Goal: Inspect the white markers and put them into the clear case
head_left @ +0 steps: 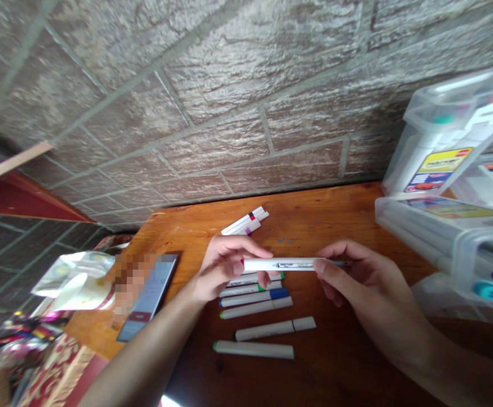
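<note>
A white marker [286,264] with printed lettering is held level between both hands above the table. My left hand [225,264] pinches its left end, where a bit of red shows. My right hand [358,280] grips the other end between thumb and fingers; that tip is partly hidden. Below lie several white markers in a loose column, among them one with a blue cap [254,297], one with a dark band [275,328] and a green-ended one [253,349] nearest me. Behind my left hand, a small group of markers [244,221] has red, black and purple accents.
Clear plastic marker boxes [436,147] stand and lie at the right, one box [449,243] with its end facing me. A phone [151,299] rests left of my forearm, near a white cup [83,291]. The brick wall [229,113] borders the wooden table [335,209].
</note>
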The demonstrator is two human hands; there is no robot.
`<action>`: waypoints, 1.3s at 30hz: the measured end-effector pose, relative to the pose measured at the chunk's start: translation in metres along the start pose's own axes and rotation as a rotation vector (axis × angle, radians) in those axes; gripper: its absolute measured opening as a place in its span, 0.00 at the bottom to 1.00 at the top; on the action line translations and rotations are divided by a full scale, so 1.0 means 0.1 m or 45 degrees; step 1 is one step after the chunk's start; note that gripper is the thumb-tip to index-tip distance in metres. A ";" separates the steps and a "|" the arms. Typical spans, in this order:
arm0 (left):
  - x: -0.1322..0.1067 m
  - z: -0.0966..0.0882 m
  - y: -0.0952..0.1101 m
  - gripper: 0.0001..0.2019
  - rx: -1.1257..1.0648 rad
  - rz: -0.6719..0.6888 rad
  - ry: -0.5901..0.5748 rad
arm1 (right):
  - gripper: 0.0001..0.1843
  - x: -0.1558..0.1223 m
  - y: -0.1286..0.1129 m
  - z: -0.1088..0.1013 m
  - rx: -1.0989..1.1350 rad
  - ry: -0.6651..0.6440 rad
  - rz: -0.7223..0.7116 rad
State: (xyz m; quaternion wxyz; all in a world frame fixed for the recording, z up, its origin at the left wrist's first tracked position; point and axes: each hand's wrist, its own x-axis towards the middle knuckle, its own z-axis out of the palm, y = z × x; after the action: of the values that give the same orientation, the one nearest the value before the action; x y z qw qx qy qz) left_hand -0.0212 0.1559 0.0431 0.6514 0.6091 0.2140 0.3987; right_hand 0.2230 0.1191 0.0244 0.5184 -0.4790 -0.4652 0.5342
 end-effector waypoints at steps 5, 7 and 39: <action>0.01 -0.01 -0.03 0.14 0.113 0.027 0.047 | 0.11 0.01 0.02 0.00 -0.005 0.000 -0.001; 0.01 -0.02 -0.04 0.14 0.131 0.040 0.054 | 0.11 0.01 0.02 0.01 -0.004 -0.004 -0.004; 0.03 0.04 -0.01 0.08 0.316 -0.087 0.198 | 0.10 0.01 0.00 0.01 -0.090 -0.009 -0.042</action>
State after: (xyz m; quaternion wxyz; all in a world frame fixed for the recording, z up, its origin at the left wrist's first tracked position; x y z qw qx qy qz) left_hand -0.0162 0.1556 0.0435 0.5658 0.6445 0.3321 0.3927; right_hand 0.2225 0.1197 0.0249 0.5081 -0.4875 -0.4935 0.5106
